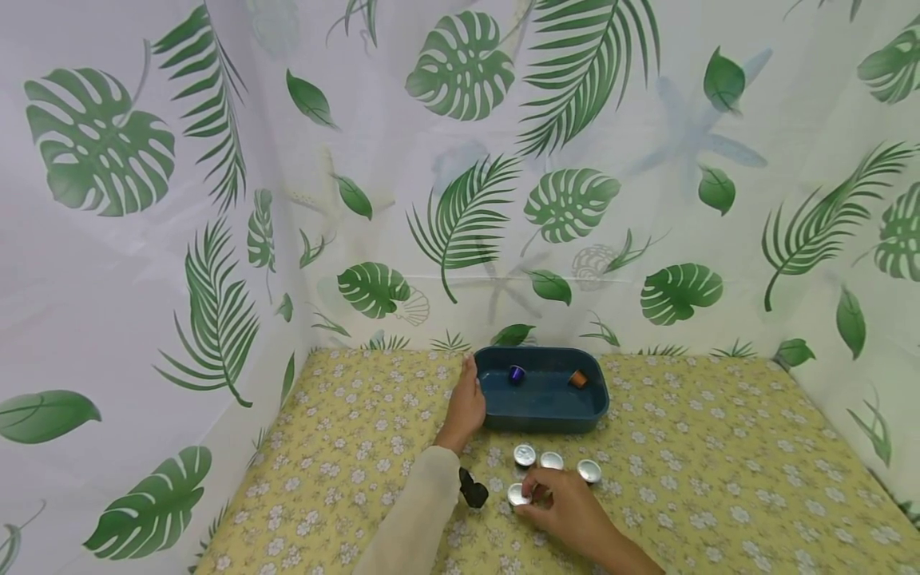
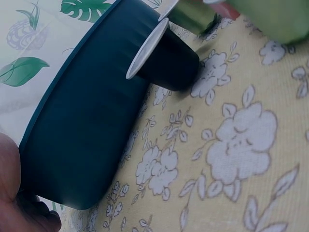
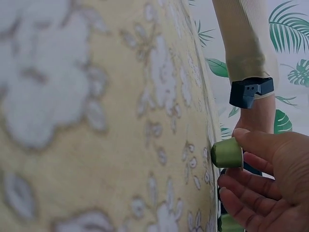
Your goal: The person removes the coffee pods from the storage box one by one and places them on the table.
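Observation:
My left hand point(image 1: 463, 407) lies along the left end of a dark blue plastic bin point(image 1: 542, 425), touching its end wall. Inside the bin are a purple coffee capsule point(image 1: 517, 374) and an orange one point(image 1: 578, 379). Closer to me, my right hand point(image 1: 564, 507) pinches a green coffee capsule point(image 3: 228, 153) between thumb and fingers. Its silver lid point(image 1: 517, 494) faces up in the head view, low over the tablecloth. Beyond that hand stand several more capsules, lids up, among them a black one point(image 2: 171, 60) and another green one point(image 2: 195, 15).
A yellow flowered cloth point(image 1: 345, 447) covers the table. White leaf-printed sheeting point(image 1: 460, 239) hangs behind the bin and along both sides. A black camera strap point(image 1: 473, 489) sits on the left wrist, near the capsules.

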A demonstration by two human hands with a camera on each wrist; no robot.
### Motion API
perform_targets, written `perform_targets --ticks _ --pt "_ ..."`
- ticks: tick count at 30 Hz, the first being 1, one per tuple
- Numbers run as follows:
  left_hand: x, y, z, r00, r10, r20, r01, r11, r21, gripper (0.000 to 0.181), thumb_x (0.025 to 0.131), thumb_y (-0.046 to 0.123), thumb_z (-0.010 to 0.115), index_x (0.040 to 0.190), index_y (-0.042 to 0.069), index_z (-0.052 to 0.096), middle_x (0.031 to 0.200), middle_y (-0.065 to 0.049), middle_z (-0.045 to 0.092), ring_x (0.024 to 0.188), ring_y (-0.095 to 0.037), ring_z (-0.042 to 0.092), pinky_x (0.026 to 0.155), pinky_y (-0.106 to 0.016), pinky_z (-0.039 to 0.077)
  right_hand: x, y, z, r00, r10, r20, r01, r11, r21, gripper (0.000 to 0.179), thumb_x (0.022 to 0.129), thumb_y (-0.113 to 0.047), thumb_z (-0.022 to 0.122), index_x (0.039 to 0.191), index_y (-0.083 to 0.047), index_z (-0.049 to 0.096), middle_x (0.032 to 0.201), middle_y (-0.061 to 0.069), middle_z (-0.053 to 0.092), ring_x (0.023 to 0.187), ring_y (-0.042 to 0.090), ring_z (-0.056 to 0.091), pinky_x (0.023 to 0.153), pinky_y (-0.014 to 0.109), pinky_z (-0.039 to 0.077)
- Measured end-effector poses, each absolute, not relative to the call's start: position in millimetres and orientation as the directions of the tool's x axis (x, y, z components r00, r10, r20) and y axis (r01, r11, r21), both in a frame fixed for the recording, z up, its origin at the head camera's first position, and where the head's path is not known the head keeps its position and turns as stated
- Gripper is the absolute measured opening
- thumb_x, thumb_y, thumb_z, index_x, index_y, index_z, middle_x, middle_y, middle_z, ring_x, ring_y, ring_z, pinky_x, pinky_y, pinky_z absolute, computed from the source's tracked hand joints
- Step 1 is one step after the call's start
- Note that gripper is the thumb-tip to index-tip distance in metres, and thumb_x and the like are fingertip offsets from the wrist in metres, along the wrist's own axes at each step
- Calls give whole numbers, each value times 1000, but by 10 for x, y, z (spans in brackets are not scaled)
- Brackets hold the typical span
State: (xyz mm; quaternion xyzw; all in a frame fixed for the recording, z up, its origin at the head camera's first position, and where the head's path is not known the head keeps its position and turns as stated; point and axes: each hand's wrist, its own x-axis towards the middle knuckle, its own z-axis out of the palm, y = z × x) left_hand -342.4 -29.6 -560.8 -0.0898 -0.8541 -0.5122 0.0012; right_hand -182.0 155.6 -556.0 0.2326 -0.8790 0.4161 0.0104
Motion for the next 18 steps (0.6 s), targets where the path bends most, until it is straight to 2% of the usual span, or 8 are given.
perform_targets --ticks 12,18 --pt "-3423 -296 -5615 -985 149 92 152 463 873 56 113 13 28 164 15 5 169 -7 2 155 -25 9 122 -48 21 -1830 1559 -5581 -897 -395 198 -406 560 -722 19 82 -13 86 89 -18 68 86 -7 68 75 6 65 61 24 54" --pt "-3440 -296 -5626 -983 148 107 165 463 871 56 113 11 29 164 12 7 170 -12 5 155 -27 11 122 -49 21 -1826 1566 -5571 -902 -389 189 -394 561 -728 19 82 -15 86 91 -17 69 87 -6 68 76 7 66 62 25 54"
